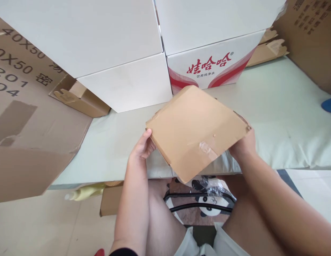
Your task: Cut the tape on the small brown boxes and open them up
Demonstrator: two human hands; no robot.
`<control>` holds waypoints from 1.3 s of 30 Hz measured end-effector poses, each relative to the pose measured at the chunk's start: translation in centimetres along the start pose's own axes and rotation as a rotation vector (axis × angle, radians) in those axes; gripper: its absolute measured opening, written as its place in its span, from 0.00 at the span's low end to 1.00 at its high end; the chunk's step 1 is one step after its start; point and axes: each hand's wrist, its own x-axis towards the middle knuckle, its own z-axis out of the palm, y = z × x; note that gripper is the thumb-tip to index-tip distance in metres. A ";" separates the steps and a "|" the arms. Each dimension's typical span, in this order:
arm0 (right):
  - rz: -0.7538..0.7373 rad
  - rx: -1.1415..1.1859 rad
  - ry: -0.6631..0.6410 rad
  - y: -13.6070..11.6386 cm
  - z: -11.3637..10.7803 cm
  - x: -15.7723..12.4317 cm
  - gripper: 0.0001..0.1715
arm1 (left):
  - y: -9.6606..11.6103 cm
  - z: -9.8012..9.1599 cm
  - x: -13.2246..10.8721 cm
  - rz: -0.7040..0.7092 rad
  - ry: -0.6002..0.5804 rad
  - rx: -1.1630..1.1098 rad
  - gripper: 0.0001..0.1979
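Between my two hands is a flat brown cardboard box [192,128], held tilted above the front of the cloth-covered surface. A strip of clear tape shows near its lower edge. My left hand [144,144] grips the box at its left corner, the thumb on the edge and the other fingers partly behind it. At the right corner my right hand [244,142] holds the box from below and behind, with most of its fingers hidden by the cardboard.
White cartons [144,85] stand stacked behind, one with red lettering [209,65]. Large brown cartons rise at the left [42,124] and right [312,46]. The pale green cloth [283,117] covers the surface. Below sit a yellow bottle [88,192] and a panda-print bag [208,206].
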 end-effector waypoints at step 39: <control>0.132 0.097 -1.315 -5.5 2.0 -4.1 0.16 | -1.5 0.5 3.0 0.258 0.545 0.155 0.41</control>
